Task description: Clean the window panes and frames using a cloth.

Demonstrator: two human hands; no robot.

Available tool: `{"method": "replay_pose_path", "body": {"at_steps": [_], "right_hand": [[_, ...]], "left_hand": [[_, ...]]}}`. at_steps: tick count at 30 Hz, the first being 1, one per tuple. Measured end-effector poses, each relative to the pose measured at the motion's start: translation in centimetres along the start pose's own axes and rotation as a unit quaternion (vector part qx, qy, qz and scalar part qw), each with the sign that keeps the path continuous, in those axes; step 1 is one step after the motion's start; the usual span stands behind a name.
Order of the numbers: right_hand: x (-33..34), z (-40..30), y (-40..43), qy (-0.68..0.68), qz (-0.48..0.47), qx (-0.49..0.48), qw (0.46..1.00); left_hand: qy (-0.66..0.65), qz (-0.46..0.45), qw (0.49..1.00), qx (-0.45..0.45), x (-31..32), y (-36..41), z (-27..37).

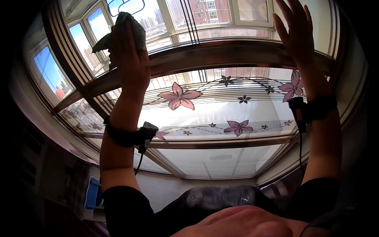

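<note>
A dark green cloth [139,32] is held by my left hand [130,59], flat against the upper glass pane [157,26] of a framed glass door. Part of the cloth hangs out to the left of my fingers. My right hand [296,38] is raised by the right side of the same pane, fingers spread and holding nothing. Whether it touches the glass or frame, I cannot tell. Below both hands runs a dark brown crossbar [216,56]. Under it is a glass panel [207,115] with pink flowers and thin dark lines.
Each wrist bears a strapped device, left [146,136] and right [298,114], with a cable hanging down. A dark upright door frame [54,35] stands at left. Windows and buildings show through the glass. A blue object [92,192] sits low at left on the pale floor [165,189].
</note>
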State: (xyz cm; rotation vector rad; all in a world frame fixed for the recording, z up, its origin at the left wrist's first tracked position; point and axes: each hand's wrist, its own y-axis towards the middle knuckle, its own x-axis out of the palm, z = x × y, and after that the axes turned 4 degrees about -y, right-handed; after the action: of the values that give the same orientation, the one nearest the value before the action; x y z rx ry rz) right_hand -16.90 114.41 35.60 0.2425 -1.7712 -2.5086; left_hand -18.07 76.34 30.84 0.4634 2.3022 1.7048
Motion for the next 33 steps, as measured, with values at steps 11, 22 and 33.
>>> {"method": "replay_pose_path", "body": {"at_steps": [11,22,33], "right_hand": [[-0.4,0.0,0.1,0.03,0.011,-0.003,0.999],[0.4,7.9,-2.5,-0.046,0.109,-0.005,0.993],[1.4,9.5,-4.2,-0.053,0.115,0.012,0.992]], "left_hand": [[-0.097,-0.087,0.99,0.053,2.6,3.0,9.7],[-0.155,0.126,0.978,0.06,2.6,12.7,0.7],[-0.101,0.034,0.983,0.148,3.4,13.0,11.1]]}}
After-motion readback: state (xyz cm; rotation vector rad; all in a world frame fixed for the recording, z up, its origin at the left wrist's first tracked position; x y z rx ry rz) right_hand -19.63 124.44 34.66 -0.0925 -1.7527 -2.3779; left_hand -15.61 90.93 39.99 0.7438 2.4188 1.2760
